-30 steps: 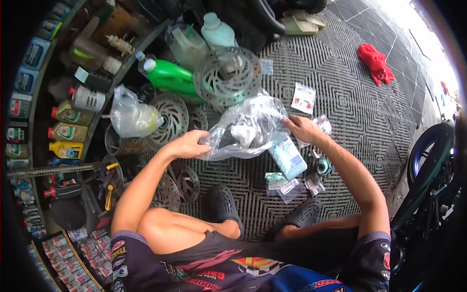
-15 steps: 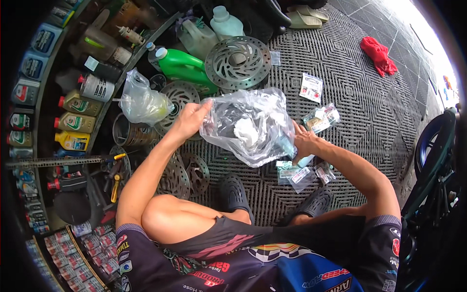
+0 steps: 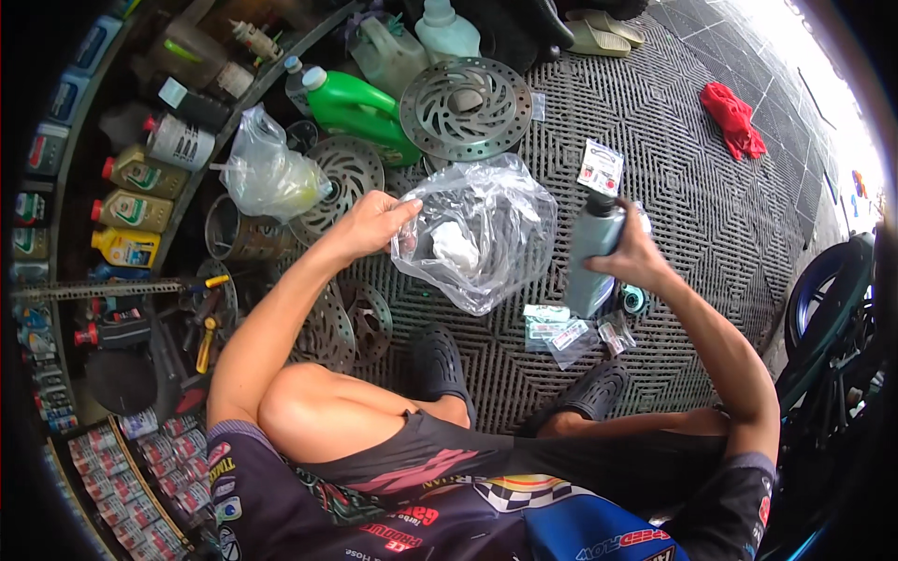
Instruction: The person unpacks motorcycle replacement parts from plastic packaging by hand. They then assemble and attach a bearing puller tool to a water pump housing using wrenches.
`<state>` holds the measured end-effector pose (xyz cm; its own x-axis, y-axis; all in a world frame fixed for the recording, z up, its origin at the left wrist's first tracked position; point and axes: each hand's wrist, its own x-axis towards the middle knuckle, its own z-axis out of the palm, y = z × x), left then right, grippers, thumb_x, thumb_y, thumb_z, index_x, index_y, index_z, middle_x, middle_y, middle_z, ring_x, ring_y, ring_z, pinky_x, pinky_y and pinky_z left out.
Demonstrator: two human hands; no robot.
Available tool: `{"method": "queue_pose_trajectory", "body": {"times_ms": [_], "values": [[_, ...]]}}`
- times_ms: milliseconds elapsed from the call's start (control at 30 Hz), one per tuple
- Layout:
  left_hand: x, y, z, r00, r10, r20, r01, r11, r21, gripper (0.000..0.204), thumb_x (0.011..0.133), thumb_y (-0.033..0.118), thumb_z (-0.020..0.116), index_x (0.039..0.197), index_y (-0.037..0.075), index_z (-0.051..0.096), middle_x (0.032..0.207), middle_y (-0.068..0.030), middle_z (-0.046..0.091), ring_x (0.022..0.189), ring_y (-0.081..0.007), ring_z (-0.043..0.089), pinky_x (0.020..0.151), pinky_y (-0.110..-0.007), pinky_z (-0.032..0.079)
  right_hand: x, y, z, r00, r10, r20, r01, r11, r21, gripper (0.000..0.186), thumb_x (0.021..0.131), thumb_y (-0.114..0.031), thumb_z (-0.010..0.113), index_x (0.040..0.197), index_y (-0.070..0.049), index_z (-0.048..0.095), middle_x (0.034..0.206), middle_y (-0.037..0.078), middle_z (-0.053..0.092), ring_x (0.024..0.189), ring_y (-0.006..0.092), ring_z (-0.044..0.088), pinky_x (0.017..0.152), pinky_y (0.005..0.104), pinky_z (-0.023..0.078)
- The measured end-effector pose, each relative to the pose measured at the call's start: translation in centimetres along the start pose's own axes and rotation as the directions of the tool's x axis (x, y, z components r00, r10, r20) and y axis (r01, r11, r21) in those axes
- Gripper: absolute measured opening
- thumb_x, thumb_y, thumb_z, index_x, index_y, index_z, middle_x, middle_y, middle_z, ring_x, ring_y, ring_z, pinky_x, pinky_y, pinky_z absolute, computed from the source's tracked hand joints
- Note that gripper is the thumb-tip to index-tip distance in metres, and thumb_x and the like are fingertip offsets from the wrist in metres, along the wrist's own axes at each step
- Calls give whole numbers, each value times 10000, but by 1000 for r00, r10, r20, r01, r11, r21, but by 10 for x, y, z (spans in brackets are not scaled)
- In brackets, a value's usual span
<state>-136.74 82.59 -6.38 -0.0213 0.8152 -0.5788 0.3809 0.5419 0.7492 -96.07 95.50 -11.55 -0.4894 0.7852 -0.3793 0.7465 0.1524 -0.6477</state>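
Note:
A clear plastic bag (image 3: 510, 210) hangs from my left hand (image 3: 376, 224), its edge pinched between thumb and fingers. White crumpled material (image 3: 456, 245) shows inside the bag. To the right of it, my right hand (image 3: 636, 251) is wrapped round a grey-blue bottle (image 3: 591, 252) with a dark cap, held upright and apart from the bag. Below the bottle, several small clear packets (image 3: 558, 329) with white labels lie on the mat. A flat white packet (image 3: 600, 166) lies just beyond the bottle's cap.
Metal brake discs (image 3: 465, 107) lie on the floor ahead and left, beside a green jug (image 3: 360, 112) and another tied plastic bag (image 3: 267, 173). Shelves of oil bottles (image 3: 140, 178) line the left. A motorcycle wheel (image 3: 814, 294) stands at right; a red cloth (image 3: 732, 120) lies far right.
My right hand has lifted away from the bag to the right and now holds the bottle upright. The bag hangs narrower, still in my left hand.

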Motion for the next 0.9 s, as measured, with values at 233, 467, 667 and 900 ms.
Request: {"method": "queue_pose_trajectory", "body": {"times_ms": [233,467,667,900], "values": [[10,26,26,994,-25,108,32,997,-64,493,1005,434,554,837,9,740,769,-59,714,705,-123,630,686,-291,490,-33,-79,-24,847,-529,-49,527,826,200,1141,581,-282,910,1495,-86,255,1360,208,496,1304,352,493,1146,493,379],[19,14,25,993,-108,47,114,979,-170,444,1030,404,519,909,22,711,763,-15,684,635,-89,608,584,-265,465,38,-114,87,739,-674,5,674,739,17,986,630,-207,890,1425,-44,331,1360,258,404,1169,444,558,982,476,517],[18,-6,29,996,-70,-51,55,964,-261,388,1027,386,543,1022,28,692,842,15,669,735,-63,582,688,-233,453,73,-103,145,869,-495,27,495,865,-87,856,704,-310,851,1360,-19,383,970,220,687,938,390,695,813,490,570],[7,9,33,982,119,-143,-119,993,10,306,985,344,624,906,49,612,783,43,580,691,-44,497,618,-243,395,31,-68,29,736,-584,343,647,756,-99,438,939,-345,681,1215,-8,637,969,175,712,902,315,712,815,407,581]]}}
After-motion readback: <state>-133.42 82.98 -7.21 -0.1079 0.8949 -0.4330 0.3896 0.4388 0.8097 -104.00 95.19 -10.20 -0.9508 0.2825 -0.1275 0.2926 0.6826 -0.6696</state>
